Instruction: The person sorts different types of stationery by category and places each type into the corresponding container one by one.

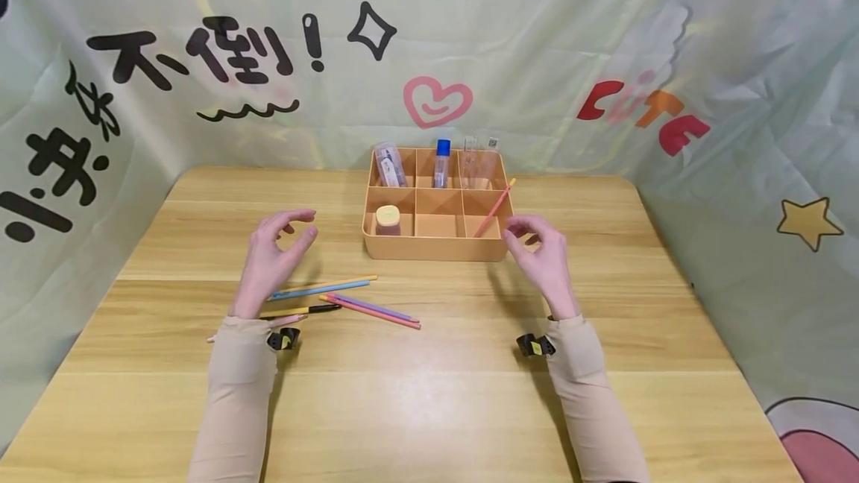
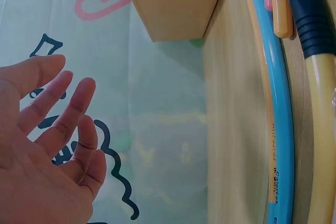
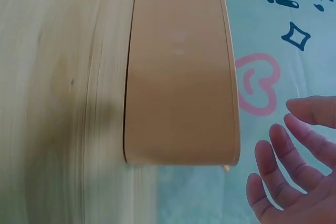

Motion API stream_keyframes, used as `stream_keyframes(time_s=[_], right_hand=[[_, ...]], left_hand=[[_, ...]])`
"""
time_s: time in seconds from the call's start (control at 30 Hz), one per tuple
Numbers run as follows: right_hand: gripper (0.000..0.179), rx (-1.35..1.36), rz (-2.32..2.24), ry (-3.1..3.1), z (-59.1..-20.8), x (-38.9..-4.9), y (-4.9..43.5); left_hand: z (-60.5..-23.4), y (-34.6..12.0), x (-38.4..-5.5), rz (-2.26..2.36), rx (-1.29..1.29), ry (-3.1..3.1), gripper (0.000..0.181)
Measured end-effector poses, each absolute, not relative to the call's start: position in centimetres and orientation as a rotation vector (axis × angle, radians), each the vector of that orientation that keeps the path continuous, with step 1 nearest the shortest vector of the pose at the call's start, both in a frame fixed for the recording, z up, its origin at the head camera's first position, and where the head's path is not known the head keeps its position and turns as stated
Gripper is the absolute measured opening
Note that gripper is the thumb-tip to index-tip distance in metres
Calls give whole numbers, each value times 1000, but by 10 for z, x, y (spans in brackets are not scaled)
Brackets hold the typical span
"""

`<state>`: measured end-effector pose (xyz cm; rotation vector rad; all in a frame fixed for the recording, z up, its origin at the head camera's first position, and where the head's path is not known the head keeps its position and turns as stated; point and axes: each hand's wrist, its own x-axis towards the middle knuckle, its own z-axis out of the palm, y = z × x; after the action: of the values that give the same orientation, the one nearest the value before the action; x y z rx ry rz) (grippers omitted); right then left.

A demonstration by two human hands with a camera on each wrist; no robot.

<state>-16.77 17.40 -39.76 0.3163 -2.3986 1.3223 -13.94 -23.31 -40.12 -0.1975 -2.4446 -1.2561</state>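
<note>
My left hand (image 1: 271,256) hovers over the left of the table above several scattered pens, fingers loosely bent and holding nothing. Beneath it lie a blue pen (image 1: 322,290), a yellow-and-black pen (image 1: 325,308) and a purple pen (image 1: 376,307). My right hand (image 1: 543,256) is beside the front right corner of a tan divided organizer (image 1: 436,248), its fingers relaxed with nothing in them. A pink stick with a yellow end (image 1: 495,207) leans in the front right compartment. In the right wrist view the organizer's plain front wall (image 3: 181,77) fills the middle.
The organizer's back row holds a clear plastic pack (image 1: 390,167), a blue-capped tube (image 1: 441,162) and a clear item (image 1: 471,162). A cream-capped bottle (image 1: 388,220) stands front left. Behind the table hangs a printed cloth (image 1: 523,58).
</note>
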Motion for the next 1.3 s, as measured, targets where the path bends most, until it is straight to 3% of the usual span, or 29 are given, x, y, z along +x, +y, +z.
stream_keyframes(time_s=[0.57, 0.87, 1.3], right_hand=[[5, 854, 1167, -2691, -408, -139, 111], [8, 1091, 1026, -2832, -419, -126, 86], [8, 1209, 917, -2961, -429, -119, 68]], left_hand=[[-401, -231, -139, -1272, -178, -2391, 31], [-400, -231, -138, -1257, -164, -2387, 30], [-400, -230, -139, -1261, -172, -2383, 31]])
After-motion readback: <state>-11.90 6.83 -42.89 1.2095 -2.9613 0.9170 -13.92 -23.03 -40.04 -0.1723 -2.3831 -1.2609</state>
